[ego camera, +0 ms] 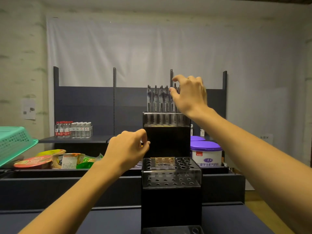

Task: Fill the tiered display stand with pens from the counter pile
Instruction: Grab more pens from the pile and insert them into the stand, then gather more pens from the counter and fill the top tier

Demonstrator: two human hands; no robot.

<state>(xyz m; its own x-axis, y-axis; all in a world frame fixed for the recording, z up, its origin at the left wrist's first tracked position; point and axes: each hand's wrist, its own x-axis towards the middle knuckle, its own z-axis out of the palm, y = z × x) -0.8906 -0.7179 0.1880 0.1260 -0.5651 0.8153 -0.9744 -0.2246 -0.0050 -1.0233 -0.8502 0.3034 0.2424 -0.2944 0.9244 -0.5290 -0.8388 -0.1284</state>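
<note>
The black tiered display stand [170, 205] rises in steps in front of me, each tier topped with a clear perforated plate. Several dark pens [157, 98] stand upright in the top tier. The middle tier's holes [184, 163] hold nothing, and the lowest tier shows only at the bottom edge. My right hand [190, 95] is raised at the right end of the pen row, thumb and curled fingers closed around the top of one pen there. My left hand [128, 149] sits with loosely curled fingers against the stand's left side, thumb at its edge, holding nothing. No pen pile is in view.
A green plastic basket [15, 142] juts in at the left above instant noodle bowls [33, 162] and snack packs. Purple-lidded tubs [206, 153] stand right of the stand. Water bottles [73, 130] sit on the dark back shelf. The dark counter [104, 220] runs below.
</note>
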